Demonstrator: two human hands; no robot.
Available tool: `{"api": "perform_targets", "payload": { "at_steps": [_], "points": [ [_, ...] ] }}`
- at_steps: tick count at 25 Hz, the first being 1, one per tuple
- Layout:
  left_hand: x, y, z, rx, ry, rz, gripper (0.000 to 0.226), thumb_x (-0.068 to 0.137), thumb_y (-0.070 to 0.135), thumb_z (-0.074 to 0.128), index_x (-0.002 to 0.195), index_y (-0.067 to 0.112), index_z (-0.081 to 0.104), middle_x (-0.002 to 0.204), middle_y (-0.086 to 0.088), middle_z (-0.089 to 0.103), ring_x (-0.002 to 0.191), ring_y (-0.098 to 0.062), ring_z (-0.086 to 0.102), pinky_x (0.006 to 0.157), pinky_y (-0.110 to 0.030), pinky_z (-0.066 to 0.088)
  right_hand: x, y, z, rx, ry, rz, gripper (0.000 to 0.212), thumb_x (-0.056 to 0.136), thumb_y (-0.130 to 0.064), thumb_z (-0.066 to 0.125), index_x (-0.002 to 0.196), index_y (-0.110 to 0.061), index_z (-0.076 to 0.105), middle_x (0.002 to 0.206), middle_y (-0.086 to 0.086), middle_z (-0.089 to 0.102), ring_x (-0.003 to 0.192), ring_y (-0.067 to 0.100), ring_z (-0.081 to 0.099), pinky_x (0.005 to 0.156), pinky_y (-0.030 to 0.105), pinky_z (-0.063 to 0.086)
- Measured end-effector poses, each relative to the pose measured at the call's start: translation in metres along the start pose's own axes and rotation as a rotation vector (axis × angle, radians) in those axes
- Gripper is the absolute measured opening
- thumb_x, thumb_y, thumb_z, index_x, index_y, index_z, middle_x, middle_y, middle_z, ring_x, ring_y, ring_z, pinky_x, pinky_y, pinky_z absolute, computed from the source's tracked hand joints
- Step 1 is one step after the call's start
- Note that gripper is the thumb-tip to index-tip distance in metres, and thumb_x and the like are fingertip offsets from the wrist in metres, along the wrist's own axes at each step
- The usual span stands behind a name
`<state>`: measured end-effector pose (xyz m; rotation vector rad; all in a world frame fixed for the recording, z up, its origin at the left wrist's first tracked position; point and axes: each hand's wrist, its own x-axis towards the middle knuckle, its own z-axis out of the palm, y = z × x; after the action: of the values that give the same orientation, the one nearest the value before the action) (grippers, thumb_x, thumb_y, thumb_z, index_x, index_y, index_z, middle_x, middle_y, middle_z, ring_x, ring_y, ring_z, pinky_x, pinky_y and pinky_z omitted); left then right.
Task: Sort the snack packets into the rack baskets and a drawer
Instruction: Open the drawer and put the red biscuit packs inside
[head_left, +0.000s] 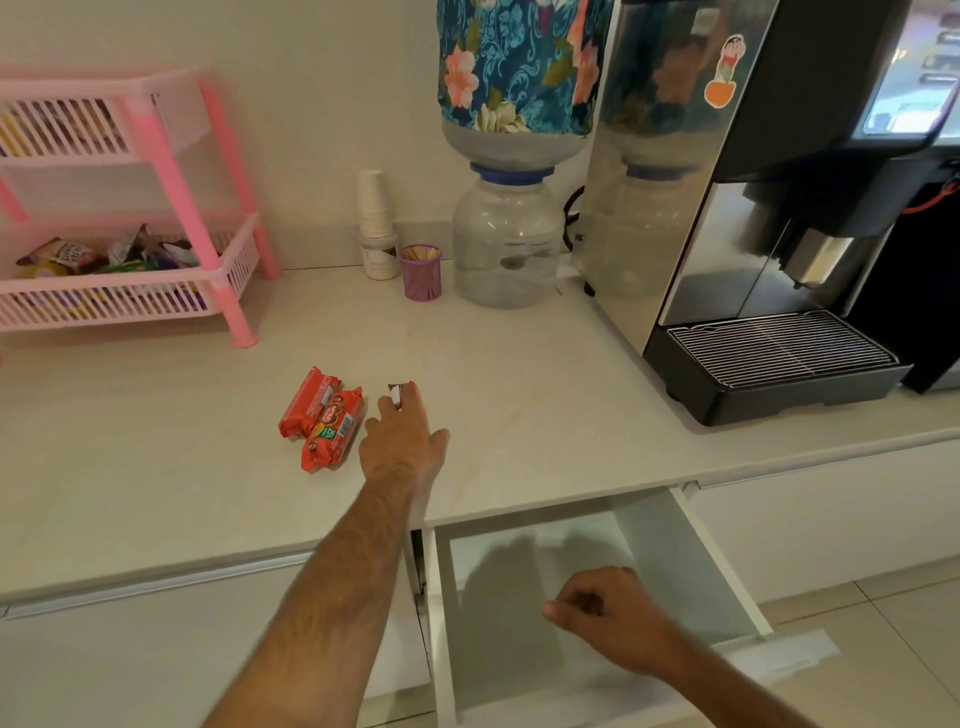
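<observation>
Two red biscuit packets (323, 420) lie side by side on the white counter (156, 441). Just right of them my left hand (400, 441) lies stretched out on the counter, its fingers over a small brown-and-white packet (396, 393) that shows only at the fingertips. Whether the fingers grip it is unclear. Below the counter edge a white drawer (691, 551) stands pulled out, its inside bare. My right hand (608, 618) hovers over the drawer with the fingers curled, and something small and dark may sit in them. The pink rack (208, 171) stands at the back left, its lower basket (228, 283) holding several packets.
A water jar (506, 244) with a floral-covered bottle on top stands at the back. A purple cup of sticks (421, 273) and stacked paper cups (373, 205) sit beside it. A coffee machine (769, 218) fills the right side.
</observation>
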<state>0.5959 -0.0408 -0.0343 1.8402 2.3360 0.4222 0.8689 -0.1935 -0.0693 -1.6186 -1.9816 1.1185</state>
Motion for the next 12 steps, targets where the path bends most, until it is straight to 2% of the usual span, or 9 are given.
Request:
{"api": "perform_targets", "payload": {
  "at_steps": [3,5,7,9,12],
  "points": [
    [0.001,-0.005,0.000,-0.041,0.013,0.027,0.066,0.091,0.036,0.057,0.150,0.024,0.028,0.123,-0.012,0.055,0.103,-0.031,0.061,0.082,-0.041,0.057,0.017,-0.016,0.002,0.165,0.079,0.014,0.022,0.080,-0.048,0.074,0.072,-0.028,0.073,0.069,-0.003,0.071,0.061,0.004,0.063,0.063,0.023,0.055],
    [-0.007,-0.004,-0.002,-0.198,0.022,0.049,0.061,0.090,0.033,0.055,0.148,0.034,0.034,0.106,-0.004,0.059,0.090,-0.023,0.062,0.078,-0.037,0.057,0.029,-0.028,0.002,0.366,0.125,0.036,0.014,0.085,-0.032,0.076,0.074,-0.023,0.075,0.070,0.005,0.073,0.065,0.015,0.068,0.064,0.031,0.059],
    [-0.026,0.006,-0.004,-0.415,0.018,0.109,0.058,0.090,0.035,0.056,0.145,0.044,0.039,0.095,0.005,0.061,0.079,-0.010,0.062,0.066,-0.025,0.052,0.040,-0.042,-0.001,0.613,0.180,0.085,0.010,0.088,-0.021,0.074,0.078,-0.018,0.077,0.076,0.010,0.074,0.068,0.021,0.069,0.063,0.035,0.059],
    [-0.049,0.020,-0.003,-0.628,-0.010,0.224,0.058,0.089,0.034,0.061,0.143,0.044,0.043,0.096,0.012,0.065,0.080,-0.004,0.063,0.065,-0.020,0.050,0.053,-0.055,-0.007,0.845,0.194,0.149,0.008,0.089,-0.020,0.071,0.091,-0.014,0.076,0.092,0.015,0.076,0.077,0.025,0.071,0.067,0.037,0.059],
    [-0.082,0.038,0.001,-0.949,-0.063,0.374,0.055,0.085,0.026,0.068,0.133,0.044,0.052,0.108,0.021,0.068,0.094,-0.002,0.067,0.080,-0.023,0.056,0.067,-0.068,-0.018,1.044,0.133,0.134,0.030,0.093,-0.030,0.065,0.114,-0.009,0.069,0.111,0.015,0.073,0.101,0.032,0.071,0.083,0.043,0.058]
  ]
}}
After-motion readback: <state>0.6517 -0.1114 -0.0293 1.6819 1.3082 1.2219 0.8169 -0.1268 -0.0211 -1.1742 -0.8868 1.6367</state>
